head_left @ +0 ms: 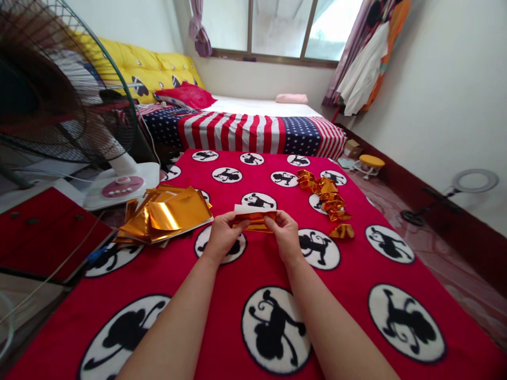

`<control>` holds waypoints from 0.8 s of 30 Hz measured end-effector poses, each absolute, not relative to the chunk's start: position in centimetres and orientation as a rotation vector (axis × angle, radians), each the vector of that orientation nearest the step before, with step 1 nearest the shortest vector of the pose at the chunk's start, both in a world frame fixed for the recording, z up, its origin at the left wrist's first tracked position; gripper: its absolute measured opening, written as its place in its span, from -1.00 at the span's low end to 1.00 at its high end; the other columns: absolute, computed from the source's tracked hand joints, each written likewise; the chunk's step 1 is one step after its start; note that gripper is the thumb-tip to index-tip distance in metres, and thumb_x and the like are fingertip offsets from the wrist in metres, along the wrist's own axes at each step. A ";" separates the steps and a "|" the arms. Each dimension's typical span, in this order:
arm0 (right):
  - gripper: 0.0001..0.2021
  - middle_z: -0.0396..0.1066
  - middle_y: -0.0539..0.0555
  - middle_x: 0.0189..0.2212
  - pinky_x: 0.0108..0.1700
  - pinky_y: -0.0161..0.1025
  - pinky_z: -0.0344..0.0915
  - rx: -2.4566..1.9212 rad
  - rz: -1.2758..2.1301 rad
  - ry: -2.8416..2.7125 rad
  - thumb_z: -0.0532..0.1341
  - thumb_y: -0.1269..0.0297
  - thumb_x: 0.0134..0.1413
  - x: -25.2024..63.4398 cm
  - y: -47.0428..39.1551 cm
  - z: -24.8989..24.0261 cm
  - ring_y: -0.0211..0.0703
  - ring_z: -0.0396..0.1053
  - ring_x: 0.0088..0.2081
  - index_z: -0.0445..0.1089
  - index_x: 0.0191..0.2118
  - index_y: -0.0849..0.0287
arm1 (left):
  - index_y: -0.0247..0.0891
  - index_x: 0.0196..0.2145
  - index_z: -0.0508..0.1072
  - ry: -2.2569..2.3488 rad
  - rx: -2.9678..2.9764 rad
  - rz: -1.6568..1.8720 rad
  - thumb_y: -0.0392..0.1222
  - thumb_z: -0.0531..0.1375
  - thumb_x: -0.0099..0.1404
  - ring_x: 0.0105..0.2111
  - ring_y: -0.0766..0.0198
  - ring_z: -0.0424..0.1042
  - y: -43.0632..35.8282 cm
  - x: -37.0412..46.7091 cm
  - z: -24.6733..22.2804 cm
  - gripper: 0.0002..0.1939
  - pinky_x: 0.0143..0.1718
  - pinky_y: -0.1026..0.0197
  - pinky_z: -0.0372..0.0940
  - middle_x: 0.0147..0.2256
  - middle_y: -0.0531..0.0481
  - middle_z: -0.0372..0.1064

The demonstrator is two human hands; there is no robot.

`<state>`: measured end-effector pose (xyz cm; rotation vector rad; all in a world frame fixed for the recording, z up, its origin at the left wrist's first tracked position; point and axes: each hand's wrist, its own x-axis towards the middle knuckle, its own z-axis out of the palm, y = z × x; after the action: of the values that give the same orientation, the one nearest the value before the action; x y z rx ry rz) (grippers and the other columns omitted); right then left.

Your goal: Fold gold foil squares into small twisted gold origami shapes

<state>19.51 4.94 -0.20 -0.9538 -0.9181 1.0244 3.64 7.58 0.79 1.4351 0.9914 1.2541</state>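
Both my hands pinch one sheet of gold foil paper with a white back, folded and held just above the red monkey-print blanket. My left hand grips its left end, my right hand its right end. A stack of flat gold foil sheets lies on the blanket to the left of my left hand. A pile of folded gold paper pieces sits to the upper right of my right hand.
An electric fan with a white base stands at the left. A red cabinet is at the left edge. Beyond lies a bed with a stars-and-stripes cover. A ring light lies on the floor at right.
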 end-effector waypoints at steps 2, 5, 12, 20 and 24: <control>-0.76 0.54 0.01 -0.38 -0.20 -0.18 0.41 -0.963 1.046 -0.917 0.38 0.14 -0.13 19.5 4.9 -0.2 -0.12 0.47 -0.32 0.48 -0.32 0.14 | -0.30 -0.26 0.61 0.990 1.450 1.255 -0.07 0.38 0.03 -0.29 0.13 0.51 7.5 3.7 0.8 -0.67 -0.19 0.17 0.37 -0.31 -0.08 0.58; -0.76 0.54 0.00 -0.40 -0.23 -0.22 0.40 -0.988 1.053 -0.893 0.40 0.15 -0.15 19.4 4.9 -0.3 -0.16 0.47 -0.35 0.48 -0.34 0.16 | -0.29 -0.25 0.61 1.003 1.441 1.290 -0.04 0.34 0.09 -0.31 0.16 0.50 7.6 3.6 0.7 -0.69 -0.26 0.22 0.36 -0.33 -0.04 0.57; -0.52 0.56 0.00 -0.35 -0.22 -0.21 0.43 -0.969 1.050 -0.777 0.45 0.25 -0.25 19.4 5.1 -0.7 -0.14 0.52 -0.31 0.32 -0.14 0.11 | -0.34 -0.35 0.55 1.018 1.223 1.357 -0.05 0.41 -0.02 -0.37 0.20 0.51 7.8 3.5 0.4 -0.66 -0.29 0.23 0.39 -0.38 -0.07 0.55; -0.56 0.57 0.03 -0.28 -0.17 -0.19 0.43 -0.960 1.073 -0.794 0.44 0.22 -0.24 19.4 5.0 -0.1 -0.11 0.52 -0.25 0.40 -0.15 0.13 | -0.30 0.01 0.41 0.990 1.110 1.298 -0.07 0.43 -0.06 -0.37 0.19 0.55 7.9 3.5 0.4 -0.32 -0.39 0.25 0.41 -0.32 -0.07 0.56; -0.74 0.56 0.03 -0.35 -0.21 -0.17 0.44 -0.934 1.073 -0.809 0.38 0.12 -0.10 19.4 4.8 0.1 -0.10 0.51 -0.31 0.49 -0.29 0.14 | -0.35 -0.12 0.52 0.952 1.088 1.314 -0.06 0.46 -0.10 -0.28 0.13 0.55 7.8 3.5 0.5 -0.42 -0.25 0.18 0.43 -0.26 -0.13 0.57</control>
<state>19.35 4.81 0.09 -0.9344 -0.8093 1.0730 3.52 7.82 0.46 1.0879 0.9517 1.3137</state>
